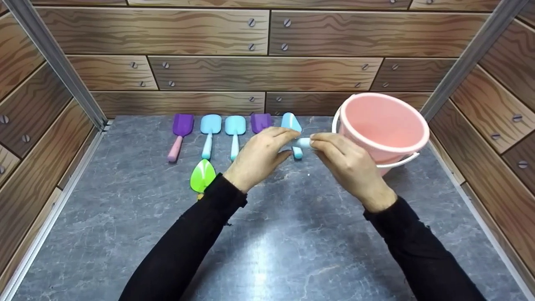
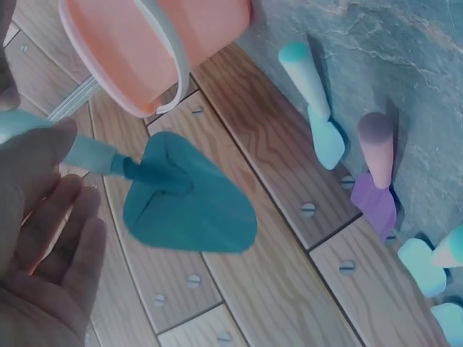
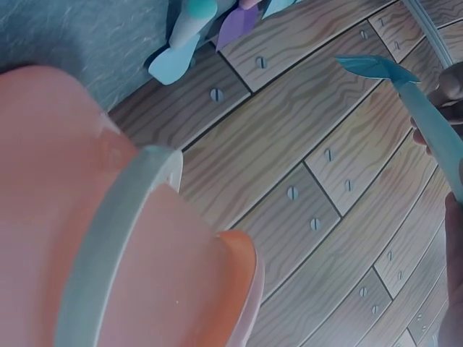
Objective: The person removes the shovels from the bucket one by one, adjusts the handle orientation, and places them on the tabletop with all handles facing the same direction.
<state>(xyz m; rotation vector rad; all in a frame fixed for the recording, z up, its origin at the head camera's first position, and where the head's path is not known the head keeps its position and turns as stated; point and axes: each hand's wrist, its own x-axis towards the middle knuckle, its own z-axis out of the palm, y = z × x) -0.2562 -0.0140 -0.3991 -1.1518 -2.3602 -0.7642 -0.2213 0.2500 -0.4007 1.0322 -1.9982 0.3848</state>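
Note:
Between both hands, above the table, a blue toy shovel is held by its pale handle [image 1: 304,143]. My left hand [image 1: 260,155] pinches that handle near the blade, thumb across it. In the left wrist view the rounded, broad blade [image 2: 194,210] points away from the fingers. My right hand [image 1: 350,165] grips the handle's other end with its fingertips. From the head, the left hand hides the blade; the right wrist view shows the blade [image 3: 365,66] nearly edge-on. Behind the hands lies a blue pointed shovel [image 1: 291,121] with a white and turquoise handle.
A pink bucket [image 1: 349,129] with a white handle stands right, close by the right hand. Along the back lie a purple shovel [image 1: 183,124], two blue shovels [image 1: 211,124] and another purple shovel [image 1: 261,122]. A green shovel [image 1: 202,176] lies partly behind the left sleeve. Wood-patterned walls surround the table.

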